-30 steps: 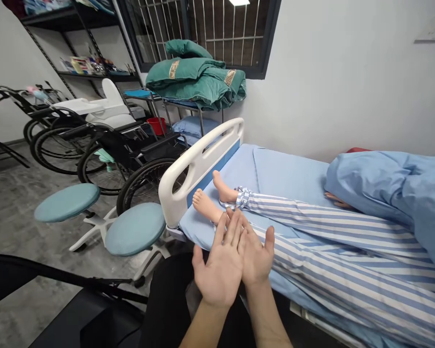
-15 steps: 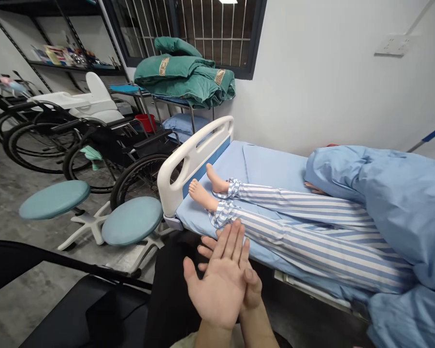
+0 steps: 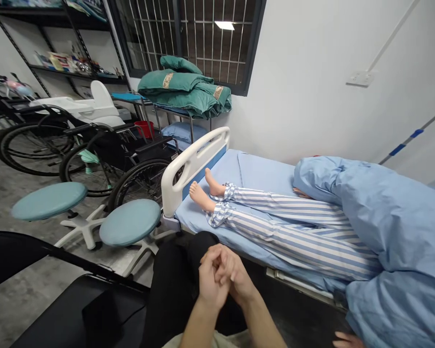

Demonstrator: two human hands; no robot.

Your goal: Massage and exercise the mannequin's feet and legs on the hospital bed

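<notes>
Over my lap, in black trousers [image 3: 172,290], my two hands are clasped together. My left hand [image 3: 210,282] is closed with its fingers folded against the other hand. My right hand [image 3: 241,278] wraps around it from the right side, its fingers curled over. No object shows between them. Just beyond lie the bare feet [image 3: 202,197] and blue-and-white striped trouser legs [image 3: 286,232] of a figure on the bed [image 3: 264,166]. A blue quilt [image 3: 402,217] covers the upper part.
Two round stools [image 3: 130,222] and a black chair [image 3: 83,309] stand on my left. Behind them are wheelchairs [image 3: 145,179]. A white footboard [image 3: 172,186] ends the bed. Green folded bedding [image 3: 184,87] lies by the window. At lower right, fingers [image 3: 348,340] show beside the quilt.
My left palm was facing up with fingers stretched out and my right hand behind it. Now both hands are folded together, lower in view. The view has shifted slightly.
</notes>
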